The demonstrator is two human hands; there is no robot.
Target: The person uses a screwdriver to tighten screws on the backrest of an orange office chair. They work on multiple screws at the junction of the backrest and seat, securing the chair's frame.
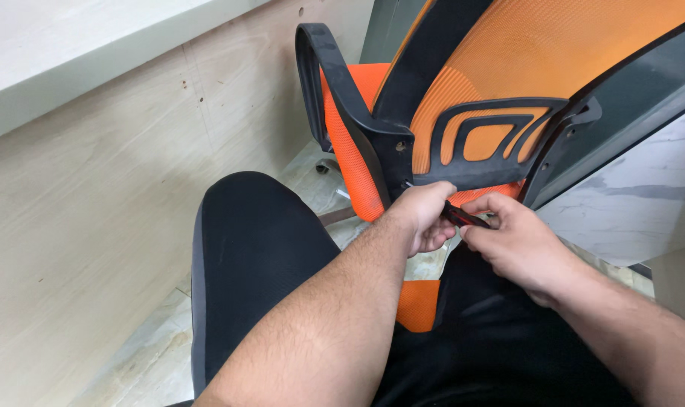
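An orange mesh office chair (pixel 523 60) with a black frame lies tipped in front of me, its black armrest (pixel 335 83) on the left. My left hand (pixel 425 215) is closed around the front of a screwdriver with a red and black handle (pixel 463 218), whose tip points at the black bracket (pixel 395 162) below the backrest. My right hand (pixel 512 241) grips the handle's rear end. The screwdriver's shaft is mostly hidden by my left fingers.
My knee in black trousers (pixel 252 256) fills the lower middle. A plywood panel (pixel 86 226) stands on the left under a pale worktop edge (pixel 71 60). Marble-patterned floor (pixel 146 354) shows below, and a grey-white panel (pixel 636 188) leans on the right.
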